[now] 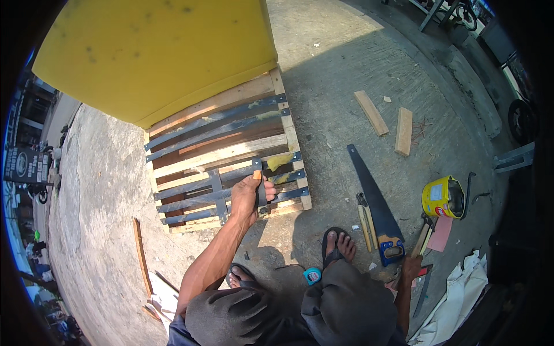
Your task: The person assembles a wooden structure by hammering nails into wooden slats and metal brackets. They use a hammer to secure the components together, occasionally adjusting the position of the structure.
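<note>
A wooden frame (219, 145) with slats stands in front of me, several dark rubber-like straps (216, 124) fixed across it. My left hand (245, 199) is closed round a short dark upright strap (257, 165) near the frame's near right part, thumb on its face and fingertips past its right edge. Another short strap (216, 184) crosses the long ones to the left. Low on the right, my right hand (411, 266) is closed at the lower end of a wooden-handled hammer (422, 236); its fingers are partly hidden.
A large yellow block of foam (161, 52) covers the frame's far side. On the concrete lie a handsaw (372, 193), pincers with pale handles (367, 222), a teal tape measure (312, 276), two wood blocks (404, 131) and white cloth (453, 300). A yellow bucket (443, 197) stands at right.
</note>
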